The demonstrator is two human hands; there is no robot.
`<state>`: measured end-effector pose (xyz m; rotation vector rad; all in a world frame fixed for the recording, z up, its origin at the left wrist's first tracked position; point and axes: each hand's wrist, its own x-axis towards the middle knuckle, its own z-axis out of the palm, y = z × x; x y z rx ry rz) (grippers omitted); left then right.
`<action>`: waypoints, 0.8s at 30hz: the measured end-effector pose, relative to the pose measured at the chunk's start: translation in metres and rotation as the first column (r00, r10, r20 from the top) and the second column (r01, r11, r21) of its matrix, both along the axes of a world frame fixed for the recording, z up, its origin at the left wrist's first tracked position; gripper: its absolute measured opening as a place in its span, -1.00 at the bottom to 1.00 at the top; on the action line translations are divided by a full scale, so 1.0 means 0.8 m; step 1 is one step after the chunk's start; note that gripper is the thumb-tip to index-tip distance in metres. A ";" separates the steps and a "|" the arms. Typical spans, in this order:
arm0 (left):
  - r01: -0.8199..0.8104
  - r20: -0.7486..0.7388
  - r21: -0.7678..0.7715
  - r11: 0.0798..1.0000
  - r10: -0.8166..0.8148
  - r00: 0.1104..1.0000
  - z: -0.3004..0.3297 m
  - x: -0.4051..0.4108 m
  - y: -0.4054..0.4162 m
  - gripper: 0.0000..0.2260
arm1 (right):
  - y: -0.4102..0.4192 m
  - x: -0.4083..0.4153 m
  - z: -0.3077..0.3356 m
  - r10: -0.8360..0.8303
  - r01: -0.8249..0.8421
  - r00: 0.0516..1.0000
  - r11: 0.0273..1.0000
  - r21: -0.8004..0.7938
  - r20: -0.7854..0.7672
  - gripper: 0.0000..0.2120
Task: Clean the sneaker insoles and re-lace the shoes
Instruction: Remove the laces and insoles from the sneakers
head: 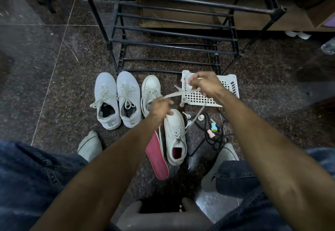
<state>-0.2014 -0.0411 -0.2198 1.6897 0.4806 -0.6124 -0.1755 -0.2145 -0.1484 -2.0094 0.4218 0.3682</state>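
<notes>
Both hands up over the floor, left hand (pixel 161 106) and right hand (pixel 203 80) pinching a flat grey lace (pixel 178 93) taut between them, its tail trailing to the white leather sneaker (pixel 175 136) (red foam insole (pixel 157 160) beside it); slack could snag the black cable (pixel 206 131).

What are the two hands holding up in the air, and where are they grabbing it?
A shoelace. The left hand pinches one stretch, the right hand grips it further along; the rest dangles toward the white sneaker.

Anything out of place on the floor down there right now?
Yes: a red insole lies loose on the floor, left of the white sneaker, not inside it. A black cord sprawls tangled to its right.
</notes>
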 end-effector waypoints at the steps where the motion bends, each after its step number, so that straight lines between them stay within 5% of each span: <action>1: -0.069 -0.027 0.019 0.997 0.069 0.997 -0.004 0.009 0.011 -0.76 | -0.010 0.001 -0.010 -0.021 0.020 0.999 0.998 -0.054 -0.026 -0.97; 6: -0.129 -0.068 0.100 0.987 0.137 0.988 -0.015 0.029 0.053 -0.63 | -0.048 -0.020 -0.081 -0.029 -0.045 0.971 0.952 -0.303 -0.238 -0.91; 9: 0.046 -0.022 0.228 0.973 -0.042 0.999 -0.029 0.026 0.056 -0.54 | -0.038 -0.049 -0.098 0.064 -0.184 0.945 0.915 -0.358 -0.320 -0.94; 12: 0.352 -0.007 0.507 0.786 -0.405 0.914 -0.047 0.004 0.043 -0.43 | -0.011 -0.074 -0.113 0.264 -0.431 0.890 0.750 -0.502 -0.371 -0.80; 14: 0.420 0.002 0.664 0.619 -0.563 0.826 -0.055 -0.019 0.032 -0.43 | 0.009 -0.088 -0.121 0.374 -0.564 0.822 0.642 -0.519 -0.430 -0.73; 18: 0.623 -0.056 0.560 0.546 -0.726 0.686 -0.077 -0.057 0.016 -0.67 | 0.038 -0.111 -0.138 0.473 -0.728 0.675 0.551 -0.407 -0.567 -0.54; 20: 0.688 -0.106 0.537 0.487 -0.770 0.629 -0.087 -0.075 0.009 -0.73 | 0.047 -0.124 -0.149 0.460 -0.714 0.695 0.531 -0.456 -0.552 -0.55; 24: 0.605 -0.098 0.635 0.481 -0.727 0.680 -0.098 -0.102 -0.001 -0.72 | 0.051 -0.140 -0.171 0.359 -0.574 0.812 0.637 -0.515 -0.461 -0.72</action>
